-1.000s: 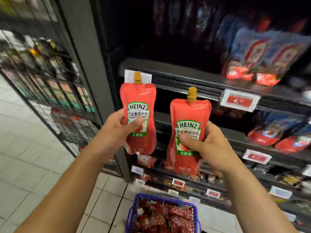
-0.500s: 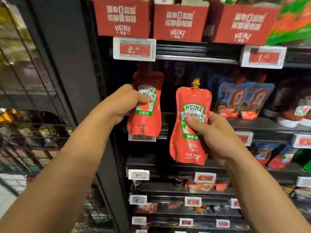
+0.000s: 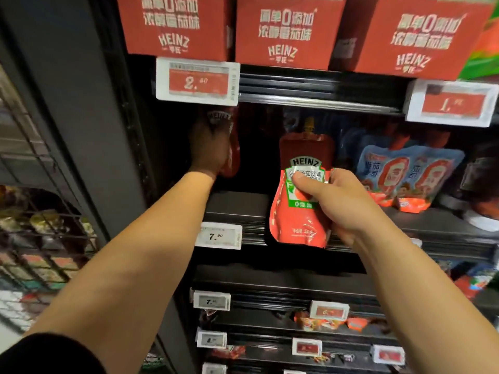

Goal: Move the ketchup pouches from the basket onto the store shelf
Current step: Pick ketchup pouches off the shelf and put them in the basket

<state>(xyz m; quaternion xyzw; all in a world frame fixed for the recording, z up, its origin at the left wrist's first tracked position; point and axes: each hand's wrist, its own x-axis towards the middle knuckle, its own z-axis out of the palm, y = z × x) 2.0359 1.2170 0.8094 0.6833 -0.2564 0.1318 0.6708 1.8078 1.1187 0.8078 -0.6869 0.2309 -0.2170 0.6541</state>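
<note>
Red Heinz ketchup pouch (image 3: 302,184) is gripped upright by the right hand (image 3: 343,203) before the shelf (image 3: 237,209); a second pouch (image 3: 229,147) is clasped by the left hand (image 3: 209,149) inside the shadowed shelf bay.

Dark shelf (image 3: 237,206); blue sauce pouches (image 3: 410,171) standing at right.

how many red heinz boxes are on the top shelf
3. One red Heinz box at the left, one in the middle, one at the right, side by side above the price tags. More may lie beyond the frame edge or behind them.
</note>
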